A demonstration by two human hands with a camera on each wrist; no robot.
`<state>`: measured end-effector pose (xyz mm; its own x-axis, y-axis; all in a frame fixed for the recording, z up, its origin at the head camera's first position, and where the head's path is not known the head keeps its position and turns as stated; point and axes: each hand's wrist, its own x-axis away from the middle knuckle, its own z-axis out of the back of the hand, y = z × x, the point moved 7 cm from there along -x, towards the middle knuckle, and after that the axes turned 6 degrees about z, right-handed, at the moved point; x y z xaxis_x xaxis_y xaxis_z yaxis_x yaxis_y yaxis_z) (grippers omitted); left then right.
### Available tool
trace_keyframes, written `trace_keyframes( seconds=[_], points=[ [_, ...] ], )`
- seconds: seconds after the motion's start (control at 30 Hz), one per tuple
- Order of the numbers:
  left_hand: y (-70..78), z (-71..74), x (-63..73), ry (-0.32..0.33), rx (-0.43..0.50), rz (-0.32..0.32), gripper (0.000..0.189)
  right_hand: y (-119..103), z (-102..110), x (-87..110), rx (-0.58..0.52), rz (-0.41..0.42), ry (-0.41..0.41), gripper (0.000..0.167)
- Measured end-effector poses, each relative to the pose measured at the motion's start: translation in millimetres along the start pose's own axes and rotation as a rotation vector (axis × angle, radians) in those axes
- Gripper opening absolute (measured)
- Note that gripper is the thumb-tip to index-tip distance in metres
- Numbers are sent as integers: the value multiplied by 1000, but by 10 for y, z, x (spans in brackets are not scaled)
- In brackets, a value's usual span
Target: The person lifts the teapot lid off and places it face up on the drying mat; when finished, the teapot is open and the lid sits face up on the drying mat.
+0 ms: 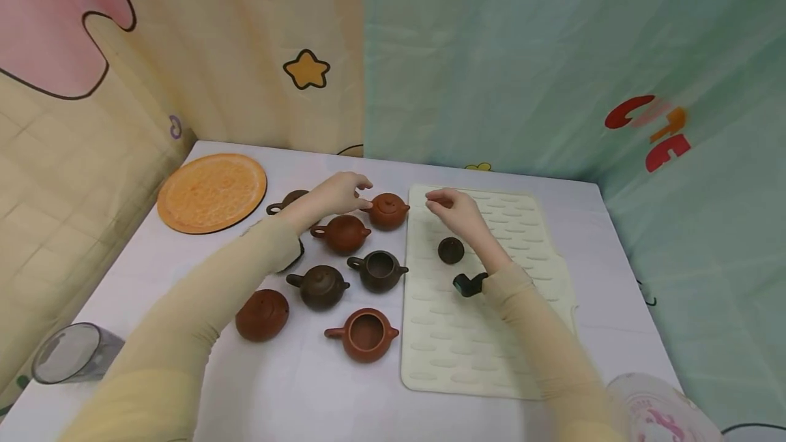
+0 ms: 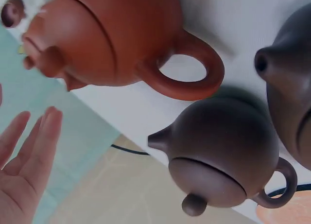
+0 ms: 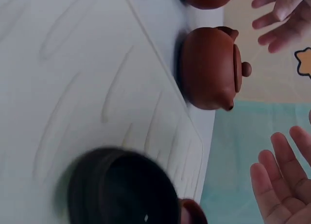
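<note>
My left hand [image 1: 334, 194] hovers by the handle side of the back reddish-brown teapot [image 1: 389, 213], fingers spread and nothing held. In the right wrist view that lidded teapot [image 3: 211, 68] stands apart from the left hand [image 3: 286, 15]. My right hand [image 1: 457, 212] hangs over the white textured mat [image 1: 442, 360], fingers relaxed, holding nothing. Below it on the mat sits a small dark round piece, hollow side up [image 1: 451, 250]. A second reddish-brown lidded teapot [image 1: 344, 234] stands beneath the left wrist. Beside it is a dark lidded teapot [image 2: 214, 151], partly covered by the left arm in the head view.
Nearer stand a lidless dark teapot [image 1: 379, 271], a lidded dark one [image 1: 319, 288], a lidless reddish one [image 1: 366, 335] and another reddish-brown teapot [image 1: 262, 315]. A round orange mat [image 1: 211, 193] lies back left. A clear glass [image 1: 76, 353] and a translucent container [image 1: 660, 408] stand near the front corners.
</note>
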<state>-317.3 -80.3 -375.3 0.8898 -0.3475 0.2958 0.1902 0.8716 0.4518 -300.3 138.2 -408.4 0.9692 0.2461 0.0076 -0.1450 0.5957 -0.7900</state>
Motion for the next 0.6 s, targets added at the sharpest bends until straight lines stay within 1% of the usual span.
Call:
trace_keyframes(
  seconds=[0.07,0.17,0.3,0.4,0.47,0.6],
  points=[
    [-31,-44,-76,-3,-24,6,48,-84,-136,-108,5,17,-20,35],
    [-53,-122,-175,-16,-52,-1,49,-155,-316,-243,13,19,-55,35],
    [-50,-199,-279,-24,-68,-30,48,-202,-470,-378,33,10,-79,33],
    [-70,-211,-332,-7,-48,-29,46,-242,-531,-454,57,21,-81,31],
    [-92,-212,-353,1,-9,-20,44,-267,-559,-489,81,35,-84,29],
    [-120,-244,-382,-9,31,-25,42,-295,-596,-531,114,50,-91,27]
  ],
)
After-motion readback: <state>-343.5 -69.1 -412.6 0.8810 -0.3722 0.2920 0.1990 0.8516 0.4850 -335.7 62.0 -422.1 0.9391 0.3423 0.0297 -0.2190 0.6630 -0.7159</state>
